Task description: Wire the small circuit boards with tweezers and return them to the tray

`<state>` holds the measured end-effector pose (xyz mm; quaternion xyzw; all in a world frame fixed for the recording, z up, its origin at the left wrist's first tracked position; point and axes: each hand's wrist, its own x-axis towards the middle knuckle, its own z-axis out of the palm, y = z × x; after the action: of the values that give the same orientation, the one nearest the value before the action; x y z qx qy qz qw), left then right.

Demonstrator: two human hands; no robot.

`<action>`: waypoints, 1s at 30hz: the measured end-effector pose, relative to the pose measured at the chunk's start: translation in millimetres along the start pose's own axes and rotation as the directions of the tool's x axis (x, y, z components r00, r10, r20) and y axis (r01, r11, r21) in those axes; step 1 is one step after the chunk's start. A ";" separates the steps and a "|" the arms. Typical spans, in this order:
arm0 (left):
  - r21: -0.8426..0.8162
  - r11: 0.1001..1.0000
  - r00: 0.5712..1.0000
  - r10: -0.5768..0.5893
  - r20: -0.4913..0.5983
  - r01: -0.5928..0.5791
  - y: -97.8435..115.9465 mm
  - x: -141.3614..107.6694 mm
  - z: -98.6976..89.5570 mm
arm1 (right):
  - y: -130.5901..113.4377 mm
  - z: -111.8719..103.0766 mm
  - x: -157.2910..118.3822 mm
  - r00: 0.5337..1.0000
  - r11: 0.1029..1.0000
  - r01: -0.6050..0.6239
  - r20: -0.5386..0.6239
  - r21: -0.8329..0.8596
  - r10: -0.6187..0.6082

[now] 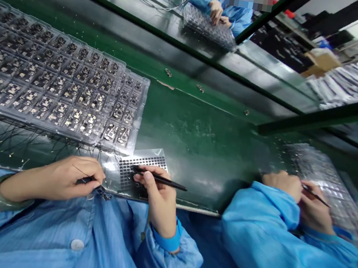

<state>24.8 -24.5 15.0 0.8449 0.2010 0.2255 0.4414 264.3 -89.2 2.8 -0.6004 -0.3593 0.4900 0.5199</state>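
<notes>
My left hand (65,178) is closed on a small black circuit board (102,191) with a thin dark wire, held just off the bench edge. Pinched in my right hand (161,198) are black tweezers (168,181). Their tips lie over a clear sheet (126,172) carrying rows of small black squares, which rests at the front of the bench. To the left stand clear plastic trays (141,118) with many small circuit boards in their pockets. Whether the tweezers hold a square cannot be made out.
The green bench (200,133) has small metal parts (200,88) along its far side. Loose wires (39,139) hang below the trays. At right, a co-worker's hands (282,184) work by another tray (326,178). Across the bench, another person handles a tray (207,28).
</notes>
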 end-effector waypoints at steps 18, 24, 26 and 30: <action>0.089 0.996 0.998 0.016 0.060 -0.021 13.1 -11.0 -4.4 | -2.7 25.5 -34.2 0.998 0.996 0.055 0.000 -0.077 -0.055; 0.181 0.983 1.000 -0.019 0.002 0.019 -1.3 -8.4 -13.2 | 2.1 33.0 -27.5 0.999 0.994 0.037 0.010 -0.107 -0.036; 0.164 0.985 0.999 -0.047 -0.003 0.047 3.1 -8.7 -15.5 | 0.3 34.5 -28.4 0.999 0.991 0.044 0.000 -0.127 -0.044; 0.109 0.994 0.998 -0.032 0.057 0.026 15.0 -11.6 -10.2 | -2.6 33.8 -32.6 0.998 0.983 0.065 0.036 -0.174 -0.060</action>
<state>11.7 -32.0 30.4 0.8708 0.2123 0.1831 0.4039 223.5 -110.2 13.0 -0.6247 -0.4275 0.4491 0.4747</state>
